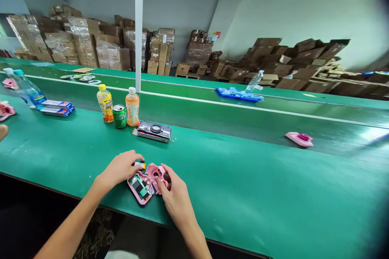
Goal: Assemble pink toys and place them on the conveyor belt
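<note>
Opened pink shell [140,188], circuit board [140,186] inside, lies nearer you than the green can [119,116], slightly R. of it. Your L. hand [121,166] is curled, thumb + fingertips round a small yellow-ended part [139,165]; your R. hand [176,190], part-spread, grips the pink cover [152,170]. Best keep both pieces close & low; any wires between could strain. Flanking can: yellow-capped bottle [106,105] L., white-capped bottle [132,107] R., orange-ish contents; can's contents unseen. Beyond can, far R.: blue tray [243,99] w/ unclear bits.

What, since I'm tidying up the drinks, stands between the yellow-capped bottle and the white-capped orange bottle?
In the head view, a green can stands between the yellow-capped bottle and the orange bottle.
</note>
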`<state>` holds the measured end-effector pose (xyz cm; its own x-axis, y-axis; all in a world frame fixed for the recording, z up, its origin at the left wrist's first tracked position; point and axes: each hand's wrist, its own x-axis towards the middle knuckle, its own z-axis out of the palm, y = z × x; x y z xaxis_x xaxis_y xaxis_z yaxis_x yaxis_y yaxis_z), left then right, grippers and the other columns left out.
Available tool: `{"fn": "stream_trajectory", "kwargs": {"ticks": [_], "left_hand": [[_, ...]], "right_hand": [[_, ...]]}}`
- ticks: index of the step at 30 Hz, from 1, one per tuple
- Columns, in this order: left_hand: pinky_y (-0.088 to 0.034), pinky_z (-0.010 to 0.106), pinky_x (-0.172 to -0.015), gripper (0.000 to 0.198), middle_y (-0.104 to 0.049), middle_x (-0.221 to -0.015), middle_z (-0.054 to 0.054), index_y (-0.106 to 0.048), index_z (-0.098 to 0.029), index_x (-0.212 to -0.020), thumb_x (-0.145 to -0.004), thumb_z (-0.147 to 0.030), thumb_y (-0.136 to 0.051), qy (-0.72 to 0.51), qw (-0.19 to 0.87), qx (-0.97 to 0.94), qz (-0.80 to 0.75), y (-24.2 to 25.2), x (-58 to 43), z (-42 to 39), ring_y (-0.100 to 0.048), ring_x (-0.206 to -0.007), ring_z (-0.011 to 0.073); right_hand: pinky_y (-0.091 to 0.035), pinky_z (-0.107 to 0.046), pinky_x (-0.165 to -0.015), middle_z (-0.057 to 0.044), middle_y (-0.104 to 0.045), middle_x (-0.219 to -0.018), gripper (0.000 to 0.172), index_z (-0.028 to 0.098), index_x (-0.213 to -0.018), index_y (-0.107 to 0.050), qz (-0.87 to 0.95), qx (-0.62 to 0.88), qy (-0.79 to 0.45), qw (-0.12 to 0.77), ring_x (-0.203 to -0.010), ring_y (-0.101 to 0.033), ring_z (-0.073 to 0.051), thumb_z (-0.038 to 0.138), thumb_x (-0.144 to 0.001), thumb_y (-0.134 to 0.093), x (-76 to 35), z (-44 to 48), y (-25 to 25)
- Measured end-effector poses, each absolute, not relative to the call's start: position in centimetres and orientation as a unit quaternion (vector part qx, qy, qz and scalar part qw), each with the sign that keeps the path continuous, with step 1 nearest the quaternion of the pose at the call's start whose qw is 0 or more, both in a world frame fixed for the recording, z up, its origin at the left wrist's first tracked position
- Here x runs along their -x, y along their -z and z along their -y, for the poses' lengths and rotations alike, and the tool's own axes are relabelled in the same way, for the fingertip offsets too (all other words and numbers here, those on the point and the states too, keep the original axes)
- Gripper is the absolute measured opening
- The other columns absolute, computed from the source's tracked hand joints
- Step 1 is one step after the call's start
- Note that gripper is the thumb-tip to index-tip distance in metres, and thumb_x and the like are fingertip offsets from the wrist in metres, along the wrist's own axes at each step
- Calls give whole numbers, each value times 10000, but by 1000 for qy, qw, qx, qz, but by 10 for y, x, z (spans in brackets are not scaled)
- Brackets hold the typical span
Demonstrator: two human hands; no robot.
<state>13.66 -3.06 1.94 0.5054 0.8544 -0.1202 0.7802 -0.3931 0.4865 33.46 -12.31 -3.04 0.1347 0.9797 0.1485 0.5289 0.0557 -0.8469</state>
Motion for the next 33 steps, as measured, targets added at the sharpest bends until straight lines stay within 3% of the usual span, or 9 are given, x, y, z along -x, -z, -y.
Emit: {"fn": "stream_trajectory", "kwargs": {"ticks": [6,10,15,18,22,25,28,33], "left_hand": [[-449,311,-846,137,-636,-1024,43,-591,-216,-987,-937,-338,-554,-108,287,-860,-408,-8,-123,23,-596,-948,219],[-458,312,-846,191,-614,-1008,42,-542,-215,-924,-968,-396,-499,-147,320,-845,-403,4,-118,25,-569,-915,205],[-464,314,-807,131,-620,-946,41,-499,-217,-913,-939,-346,-488,-204,341,-815,-421,10,-123,27,-570,-867,205],[-471,316,-765,108,-648,-884,38,-531,-210,-952,-908,-299,-488,-239,350,-790,-443,12,-123,29,-591,-805,207],[-483,370,-883,278,-722,-1007,95,-627,-197,-1089,-951,-348,-438,-298,356,-732,-499,16,-118,42,-652,-925,253],[-468,405,-975,370,-751,-1116,118,-706,-204,-1075,-977,-395,-405,-322,385,-696,-514,16,-119,54,-670,-1041,285],[-502,393,-947,433,-775,-1071,106,-763,-200,-1016,-972,-478,-434,-353,455,-664,-477,13,-127,59,-693,-981,278],[-560,375,-885,617,-775,-1109,140,-735,-132,-1193,-932,-633,-488,-440,587,-543,-409,11,-136,61,-716,-946,265]], "right_hand": [[-487,-475,-1129,-114,-566,-1467,544,236,-1475,-506,671,596,-187,400,-1363,-537,-290,396,-967,-616,-341,139,13],[-492,-484,-1097,-120,-605,-1403,429,230,-1445,-523,701,583,-99,399,-1316,-552,-292,364,-1039,-508,-322,130,-19],[-505,-527,-961,-178,-707,-1192,319,108,-1262,-648,781,613,-57,106,-1154,-616,-365,248,-983,-580,-285,87,-44],[-506,-454,-892,-193,-733,-1082,189,88,-1080,-707,778,625,-58,27,-1063,-670,-345,142,-935,-598,-273,71,-46],[-499,-373,-791,-182,-739,-1039,193,86,-1049,-703,781,620,-64,37,-968,-706,-303,96,-921,-559,-275,64,-44],[-495,-371,-796,-167,-739,-1010,166,96,-1000,-703,781,618,-75,60,-958,-701,-302,109,-926,-555,-276,60,-43],[-498,-356,-821,-153,-722,-1044,184,99,-1044,-679,778,614,-85,102,-982,-684,-277,88,-948,-523,-270,56,-40],[-509,-277,-882,-70,-702,-1084,150,167,-1066,-675,792,569,-127,179,-990,-670,-183,111,-969,-576,-268,57,-33]]}}
